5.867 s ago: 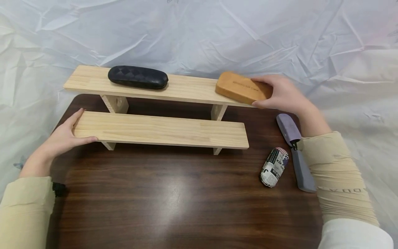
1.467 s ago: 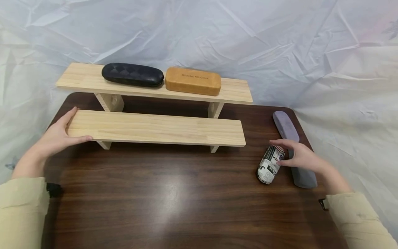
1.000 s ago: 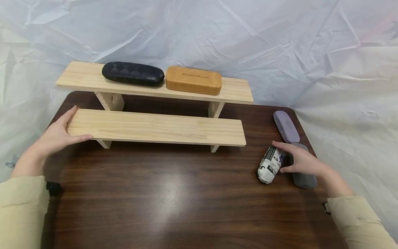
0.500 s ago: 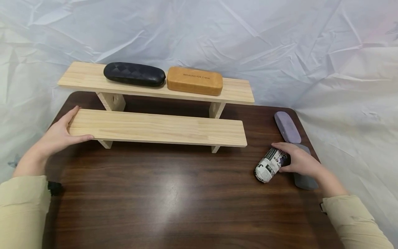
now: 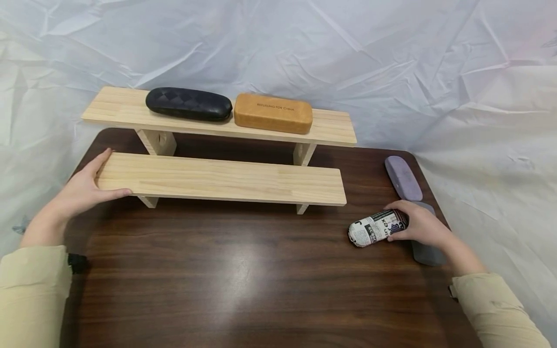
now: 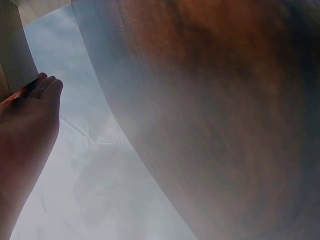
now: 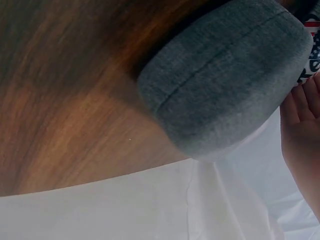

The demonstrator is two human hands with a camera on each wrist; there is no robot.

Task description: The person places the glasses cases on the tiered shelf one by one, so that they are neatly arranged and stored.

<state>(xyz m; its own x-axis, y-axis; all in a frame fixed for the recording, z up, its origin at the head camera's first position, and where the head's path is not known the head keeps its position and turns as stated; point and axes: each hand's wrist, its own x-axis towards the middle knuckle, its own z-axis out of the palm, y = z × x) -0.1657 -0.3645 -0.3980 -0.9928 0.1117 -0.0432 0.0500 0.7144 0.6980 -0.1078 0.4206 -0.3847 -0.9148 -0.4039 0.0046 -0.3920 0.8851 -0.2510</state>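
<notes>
My right hand (image 5: 419,224) holds a glasses case (image 5: 376,228) with newspaper print by its right end, thumb in front and fingers behind, close over the table. In the right wrist view only a corner of this printed case (image 7: 312,47) shows, beyond the fingers. My left hand (image 5: 84,188) grips the left end of the two-tier wooden shelf (image 5: 226,180) at its lower board, thumb along the front edge and fingers at the back corner. On the upper board lie a black glasses case (image 5: 189,103) with a diamond pattern and a tan one (image 5: 273,113) with lettering, side by side.
A lilac glasses case (image 5: 403,178) lies near the table's right edge. Behind my right hand sits a grey glasses case (image 7: 225,80), partly hidden in the head view. White sheeting (image 5: 278,48) hangs around the dark wooden table (image 5: 217,280).
Earlier my right hand let go of the tan case, which now sits beside the black one. It then took hold of the printed case and turned its free end leftward. My left hand stays put.
</notes>
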